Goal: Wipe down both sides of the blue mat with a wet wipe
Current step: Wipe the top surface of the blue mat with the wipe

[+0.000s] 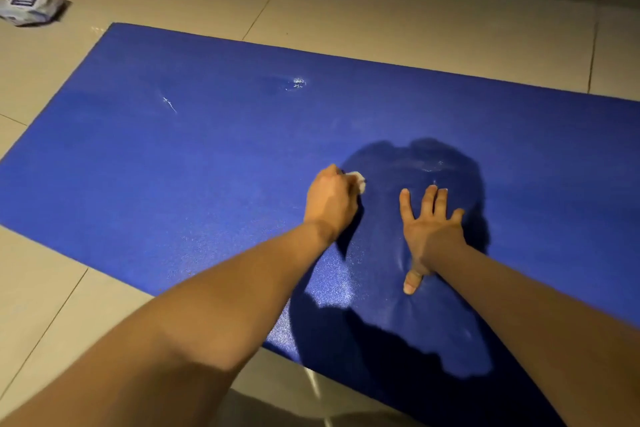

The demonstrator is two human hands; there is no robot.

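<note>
My left hand (330, 201) is clenched around the wet wipe (361, 183) and presses it onto the blue mat (207, 149). Only a white corner of the wipe shows, at the 2 o'clock side of my knuckles. My right hand (429, 229) lies flat just beside it at 3 o'clock, fingers (429, 199) straight and spread. It grips nothing and pins the mat to the tiled floor (381, 17).

The mat lies flat, 1 face up, running from 9 o'clock to 3 o'clock. I judge bunching to be the main risk. A small ripple (401, 260) shows by my right thumb, and a hard stroke toward that hand could fold the mat or slide it on the smooth tiles. The balled wipe covers little, so I could leave strips unwiped. The pale scuff (298, 83) at 12 o'clock and the white scratch (169, 104) at 10 o'clock may resist 1 pass.

Room is generous, with open mat toward 9 and 12 o'clock and the far edge well apart from my hands. The near edge runs under my forearms at 6 o'clock. The pack of wipes (31, 7) sits off the mat at 10 o'clock.
</note>
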